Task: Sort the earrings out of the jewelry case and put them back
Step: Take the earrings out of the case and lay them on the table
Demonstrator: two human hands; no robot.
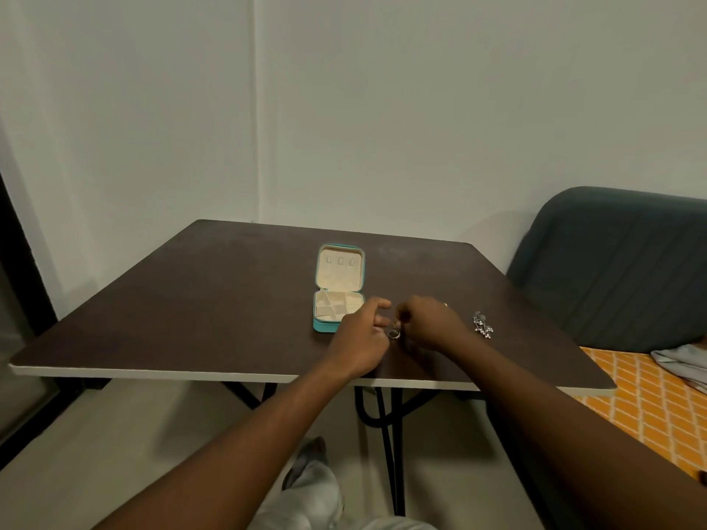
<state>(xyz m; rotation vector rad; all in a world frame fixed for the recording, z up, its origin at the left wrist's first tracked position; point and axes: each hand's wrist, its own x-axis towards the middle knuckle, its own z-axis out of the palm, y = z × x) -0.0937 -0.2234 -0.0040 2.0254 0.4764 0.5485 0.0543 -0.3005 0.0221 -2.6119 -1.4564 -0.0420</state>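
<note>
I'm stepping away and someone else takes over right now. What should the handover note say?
Left hand: fingers curled beside the small earring; grip unclear.
Right hand: pinches that earring, just right of the case.
Case: open on the table, no jewelry visible inside.
Silver earrings: on the table, right of the hands.
Done: earrings taken out. Left: put them back.
</note>
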